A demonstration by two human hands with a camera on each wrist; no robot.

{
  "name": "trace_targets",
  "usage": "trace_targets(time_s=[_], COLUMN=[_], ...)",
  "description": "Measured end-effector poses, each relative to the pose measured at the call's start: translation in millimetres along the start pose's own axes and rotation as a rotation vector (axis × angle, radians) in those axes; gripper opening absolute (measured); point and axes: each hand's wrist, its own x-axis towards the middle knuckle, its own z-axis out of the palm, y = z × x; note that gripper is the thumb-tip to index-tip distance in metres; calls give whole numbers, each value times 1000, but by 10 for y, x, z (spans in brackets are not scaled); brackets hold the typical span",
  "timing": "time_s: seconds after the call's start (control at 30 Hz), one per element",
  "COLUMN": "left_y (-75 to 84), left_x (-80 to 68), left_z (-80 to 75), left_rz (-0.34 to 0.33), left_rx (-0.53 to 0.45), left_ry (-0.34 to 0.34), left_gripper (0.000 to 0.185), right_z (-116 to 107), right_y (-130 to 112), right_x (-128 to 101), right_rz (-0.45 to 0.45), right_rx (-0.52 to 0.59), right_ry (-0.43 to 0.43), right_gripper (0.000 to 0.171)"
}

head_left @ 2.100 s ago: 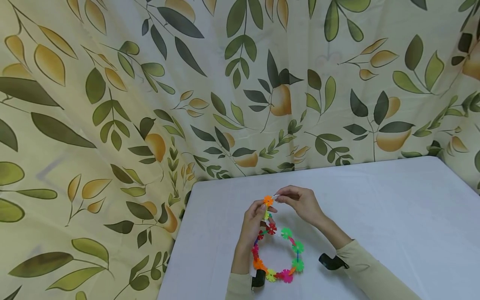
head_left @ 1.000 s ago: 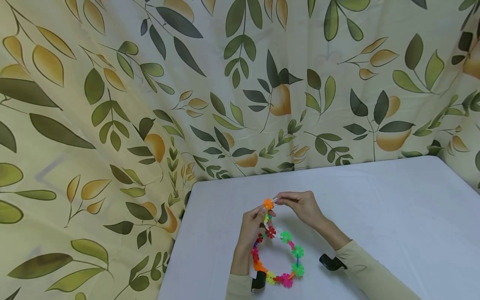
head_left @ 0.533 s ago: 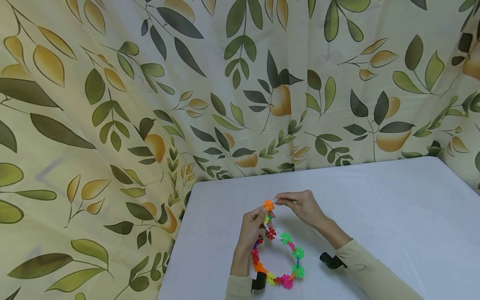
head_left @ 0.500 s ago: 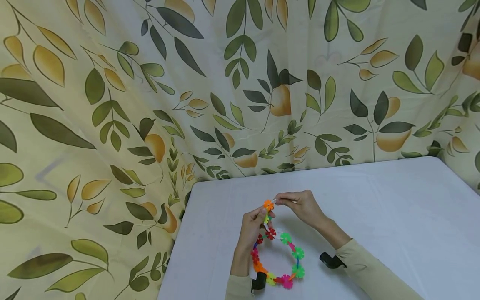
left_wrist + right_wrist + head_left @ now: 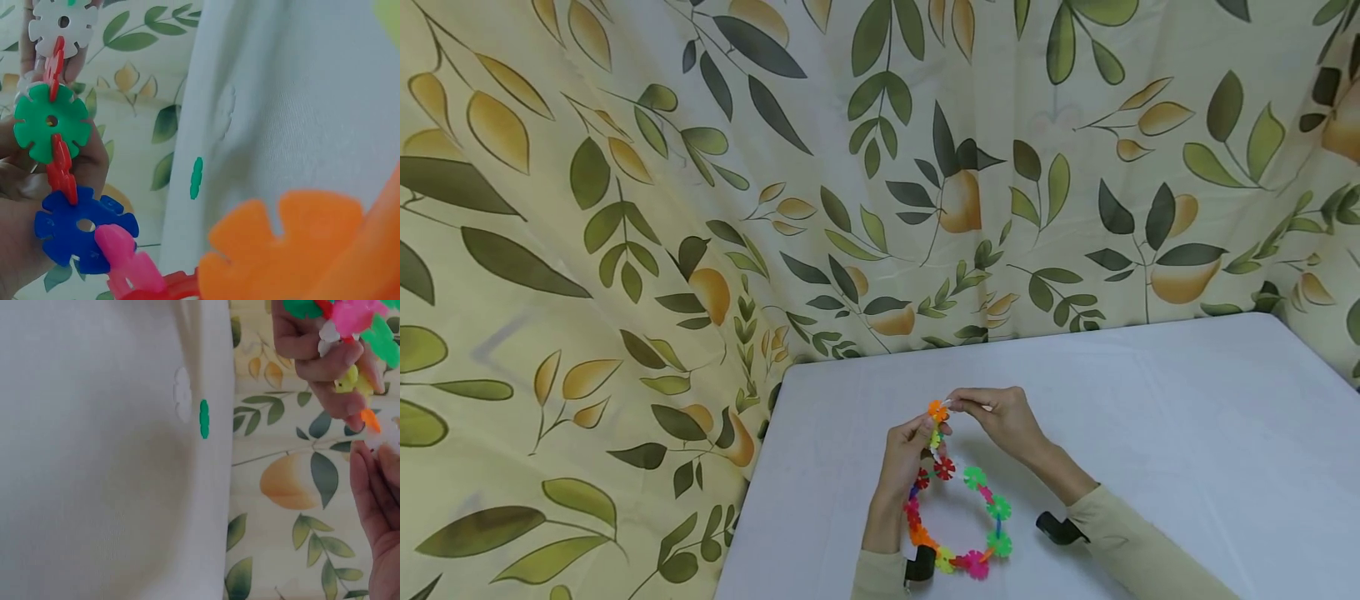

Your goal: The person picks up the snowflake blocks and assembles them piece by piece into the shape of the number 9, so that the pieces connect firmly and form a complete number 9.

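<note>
A ring-shaped chain of colourful snowflake discs (image 5: 958, 521) hangs from my hands down to the white table (image 5: 1150, 417). My left hand (image 5: 925, 432) grips the chain's upper end just under an orange disc (image 5: 937, 410). In the left wrist view the left hand (image 5: 25, 181) holds the run of white disc (image 5: 62, 22), green disc (image 5: 51, 122) and blue disc (image 5: 84, 225). My right hand (image 5: 961, 405) pinches a small white disc (image 5: 951, 403) against the orange one. In the right wrist view the right hand (image 5: 375, 481) sits just below the white disc (image 5: 382, 439).
A loose green disc (image 5: 204, 419) and a loose white disc (image 5: 182, 394) lie on the cloth near the table's left edge, also seen as green disc (image 5: 196, 178). A leaf-patterned curtain (image 5: 700, 208) hangs behind and to the left. Black wrist cameras (image 5: 1056, 527) sit on both forearms.
Both hands have sunk slightly toward me with the chain; the grips are the same, and the white disc stays at the orange one.
</note>
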Motion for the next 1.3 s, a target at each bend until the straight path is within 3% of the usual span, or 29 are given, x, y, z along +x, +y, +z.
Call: trace_targets(time_s=[0.2, 0.43, 0.63, 0.77, 0.9, 1.03, 1.3], left_y=[22, 46, 61, 86, 106, 132, 191], left_x=[-9, -20, -19, -25, -33, -30, 2], left_z=[-37, -37, -16, -37, -66, -80, -86], left_rz=[6, -5, -27, -33, -46, -62, -75], left_rx=[28, 42, 40, 59, 77, 95, 139], left_ry=[-2, -18, 11, 6, 0, -7, -30], left_gripper=[41, 36, 31, 36, 35, 31, 31], right_z=[-31, -72, -80, -67, -54, -47, 57], right_y=[-34, 8, 38, 44, 90, 154, 188], right_x=[-9, -43, -85, -112, -143, -167, -256], right_rz=[17, 163, 268, 362, 398, 375, 294], right_rx=[34, 121, 75, -3, -51, -48, -178], right_ry=[-35, -75, -92, -176, -296, -430, -637], right_gripper=[21, 20, 21, 20, 22, 23, 26])
